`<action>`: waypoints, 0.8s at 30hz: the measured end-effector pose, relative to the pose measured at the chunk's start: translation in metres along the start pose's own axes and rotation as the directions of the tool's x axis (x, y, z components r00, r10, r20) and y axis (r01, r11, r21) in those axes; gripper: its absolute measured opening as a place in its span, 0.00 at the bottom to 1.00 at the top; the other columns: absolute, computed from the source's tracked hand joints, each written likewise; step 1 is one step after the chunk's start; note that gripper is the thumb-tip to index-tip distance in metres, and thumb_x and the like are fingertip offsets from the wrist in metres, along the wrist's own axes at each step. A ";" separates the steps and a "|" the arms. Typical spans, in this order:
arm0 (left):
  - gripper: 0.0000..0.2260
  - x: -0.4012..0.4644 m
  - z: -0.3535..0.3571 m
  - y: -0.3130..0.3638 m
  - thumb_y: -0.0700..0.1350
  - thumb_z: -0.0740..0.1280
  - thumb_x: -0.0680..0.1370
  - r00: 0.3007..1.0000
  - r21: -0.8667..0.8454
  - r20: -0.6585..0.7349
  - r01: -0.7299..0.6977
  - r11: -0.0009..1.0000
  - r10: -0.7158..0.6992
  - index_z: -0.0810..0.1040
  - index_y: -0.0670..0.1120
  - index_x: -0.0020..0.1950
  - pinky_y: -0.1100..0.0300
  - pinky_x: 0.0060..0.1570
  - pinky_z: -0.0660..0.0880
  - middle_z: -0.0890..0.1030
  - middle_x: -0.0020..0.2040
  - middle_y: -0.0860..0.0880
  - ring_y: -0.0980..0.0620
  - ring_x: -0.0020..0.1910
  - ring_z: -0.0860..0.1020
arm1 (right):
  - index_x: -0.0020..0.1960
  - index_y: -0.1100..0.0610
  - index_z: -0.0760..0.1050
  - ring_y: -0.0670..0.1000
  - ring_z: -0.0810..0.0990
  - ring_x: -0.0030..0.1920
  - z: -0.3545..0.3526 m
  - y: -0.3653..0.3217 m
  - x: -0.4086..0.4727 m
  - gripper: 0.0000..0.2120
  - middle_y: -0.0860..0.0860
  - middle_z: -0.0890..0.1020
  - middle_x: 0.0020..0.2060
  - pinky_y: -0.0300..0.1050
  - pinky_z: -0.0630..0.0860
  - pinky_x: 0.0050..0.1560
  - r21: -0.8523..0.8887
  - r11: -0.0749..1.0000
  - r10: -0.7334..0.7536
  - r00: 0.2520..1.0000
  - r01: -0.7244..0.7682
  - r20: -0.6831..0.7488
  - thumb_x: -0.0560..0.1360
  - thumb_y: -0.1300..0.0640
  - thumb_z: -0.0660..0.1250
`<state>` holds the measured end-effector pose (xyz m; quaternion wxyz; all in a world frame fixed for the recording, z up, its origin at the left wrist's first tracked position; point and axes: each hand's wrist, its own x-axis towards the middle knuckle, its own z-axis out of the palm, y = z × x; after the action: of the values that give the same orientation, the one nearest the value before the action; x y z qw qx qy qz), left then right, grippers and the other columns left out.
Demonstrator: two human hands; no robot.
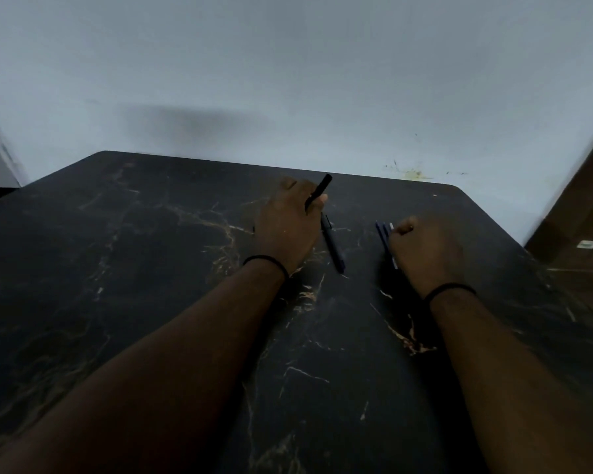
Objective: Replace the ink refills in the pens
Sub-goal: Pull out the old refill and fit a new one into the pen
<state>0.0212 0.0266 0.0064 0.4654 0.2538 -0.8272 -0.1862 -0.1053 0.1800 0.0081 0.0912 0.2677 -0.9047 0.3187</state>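
Observation:
My left hand (286, 222) grips a black pen (319, 190) whose free end sticks up and away from me. A second dark pen (332, 246) lies on the black marble table (134, 268) just right of that hand. Farther right, my right hand (421, 253) is curled over a small bunch of blue ink refills (384, 234); their ends poke out past the knuckles on the left. The scene is dim, so the fingers' contact with the refills is hard to make out.
A pale wall (288, 80) stands right behind the table's far edge. A brown wooden surface (582, 206) rises at the right, past the table's rounded corner. Both forearms stretch across the near half of the table.

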 end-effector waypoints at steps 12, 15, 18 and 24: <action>0.06 -0.001 0.000 0.002 0.50 0.66 0.79 1.000 -0.003 0.000 -0.001 1.000 0.001 0.78 0.49 0.46 0.60 0.36 0.67 0.77 0.47 0.50 0.50 0.40 0.76 | 0.48 0.60 0.81 0.60 0.80 0.44 0.004 -0.008 -0.001 0.13 0.58 0.80 0.41 0.45 0.72 0.43 -0.240 0.968 -0.060 0.997 0.070 0.049 0.78 0.52 0.63; 0.06 0.000 0.000 0.002 0.50 0.66 0.79 1.000 0.010 0.007 -0.006 1.000 0.006 0.77 0.49 0.45 0.61 0.34 0.66 0.77 0.46 0.50 0.50 0.39 0.76 | 0.45 0.59 0.78 0.62 0.80 0.48 0.004 -0.013 -0.002 0.10 0.59 0.81 0.47 0.47 0.71 0.44 -0.254 0.962 -0.083 0.995 0.095 0.059 0.77 0.54 0.62; 0.06 0.000 0.000 0.003 0.51 0.66 0.79 1.000 0.023 0.000 -0.005 1.000 0.005 0.78 0.49 0.46 0.60 0.35 0.69 0.77 0.46 0.49 0.49 0.38 0.76 | 0.45 0.57 0.76 0.60 0.80 0.47 0.007 -0.021 -0.005 0.08 0.58 0.80 0.47 0.51 0.78 0.48 -0.218 0.962 -0.122 0.974 0.163 0.190 0.75 0.52 0.64; 0.06 -0.001 -0.001 0.002 0.51 0.66 0.79 1.000 0.038 -0.010 -0.013 0.999 0.013 0.78 0.49 0.47 0.60 0.36 0.70 0.77 0.46 0.50 0.51 0.38 0.76 | 0.36 0.55 0.69 0.55 0.77 0.34 0.009 -0.035 -0.007 0.12 0.52 0.75 0.33 0.43 0.69 0.34 -0.158 0.977 -0.110 0.972 0.145 0.208 0.73 0.50 0.62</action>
<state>0.0215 0.0289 0.0075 0.4658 0.2579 -0.8299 -0.1663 -0.0800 0.1543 0.0170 0.0439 0.3470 -0.9142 0.2047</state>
